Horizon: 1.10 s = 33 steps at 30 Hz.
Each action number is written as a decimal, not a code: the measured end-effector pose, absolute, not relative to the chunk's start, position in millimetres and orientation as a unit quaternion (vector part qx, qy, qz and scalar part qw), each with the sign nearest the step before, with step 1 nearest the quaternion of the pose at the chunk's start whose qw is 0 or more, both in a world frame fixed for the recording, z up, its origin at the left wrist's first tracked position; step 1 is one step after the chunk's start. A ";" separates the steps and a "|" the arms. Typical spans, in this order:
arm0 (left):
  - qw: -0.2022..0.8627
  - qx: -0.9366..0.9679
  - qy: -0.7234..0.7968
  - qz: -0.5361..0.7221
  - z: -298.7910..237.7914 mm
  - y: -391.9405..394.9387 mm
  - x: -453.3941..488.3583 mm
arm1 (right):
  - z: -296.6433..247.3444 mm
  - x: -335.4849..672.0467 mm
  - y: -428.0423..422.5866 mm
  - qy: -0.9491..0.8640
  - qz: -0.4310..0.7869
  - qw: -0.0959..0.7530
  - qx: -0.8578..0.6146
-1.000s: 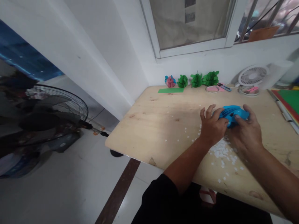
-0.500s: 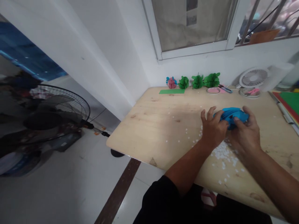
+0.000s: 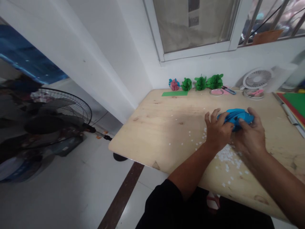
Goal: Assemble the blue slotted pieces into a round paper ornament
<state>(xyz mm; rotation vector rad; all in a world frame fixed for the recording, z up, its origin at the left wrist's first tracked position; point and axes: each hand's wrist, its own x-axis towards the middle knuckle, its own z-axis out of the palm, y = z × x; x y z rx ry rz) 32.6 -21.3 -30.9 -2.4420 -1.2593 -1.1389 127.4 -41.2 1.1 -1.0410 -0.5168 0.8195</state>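
Between my two hands is a blue folded-paper craft (image 3: 238,115), layered in many pleats, held above the table. My left hand (image 3: 218,130) pinches its left side, with the other fingers raised and bent. On the right side, my right hand (image 3: 253,135) grips it, thumb on the front face and fingers around the far edge. Small white paper bits (image 3: 227,156) lie scattered on the wooden table (image 3: 147,127) beneath and left of the hands.
Along the wall stand a pink-and-blue paper figure (image 3: 174,84) and several green ones (image 3: 200,83). Near them lie a green paper strip (image 3: 174,93), a tape roll (image 3: 216,92), a cutter (image 3: 229,90), pink scissors (image 3: 256,93) and a small white fan (image 3: 258,78). Coloured sheets (image 3: 294,105) lie right.
The view has shifted very slightly. Both hands keep their hold on the blue paper craft, which has tilted a little at most.
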 end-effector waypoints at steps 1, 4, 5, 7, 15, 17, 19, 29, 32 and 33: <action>0.083 -0.819 -0.422 -0.379 -31.4 -21.3 33.0 | 0.3 127.8 -40.7 -0.231 0.377 0.760 -0.478; 0.075 -0.821 -0.418 -0.382 -33.2 -20.5 33.1 | -1.9 128.8 -39.7 -0.217 0.382 0.762 -0.476; 0.071 -0.821 -0.415 -0.384 -33.7 -20.0 33.0 | -2.3 129.1 -39.4 -0.215 0.386 0.760 -0.477; 0.065 -0.824 -0.410 -0.386 -34.4 -19.2 32.9 | -2.8 129.4 -39.1 -0.215 0.389 0.758 -0.478; 0.068 -0.819 -0.420 -0.384 -31.8 -20.6 31.8 | -0.2 127.8 -40.5 -0.230 0.376 0.766 -0.468; 0.076 -0.818 -0.415 -0.390 -31.0 -21.2 31.3 | -0.1 127.5 -40.4 -0.231 0.372 0.765 -0.473; 0.079 -0.820 -0.411 -0.389 -30.5 -21.7 31.2 | -0.3 127.2 -40.2 -0.227 0.365 0.766 -0.478; 0.080 -0.818 -0.418 -0.387 -33.3 -20.6 33.5 | 1.6 124.4 -39.7 -0.218 0.354 0.765 -0.491; 0.081 -0.819 -0.418 -0.384 -31.8 -21.9 33.4 | 3.5 123.2 -40.6 -0.214 0.358 0.763 -0.493; 0.082 -0.820 -0.418 -0.382 -31.3 -22.4 33.3 | 3.8 122.9 -40.8 -0.216 0.359 0.764 -0.491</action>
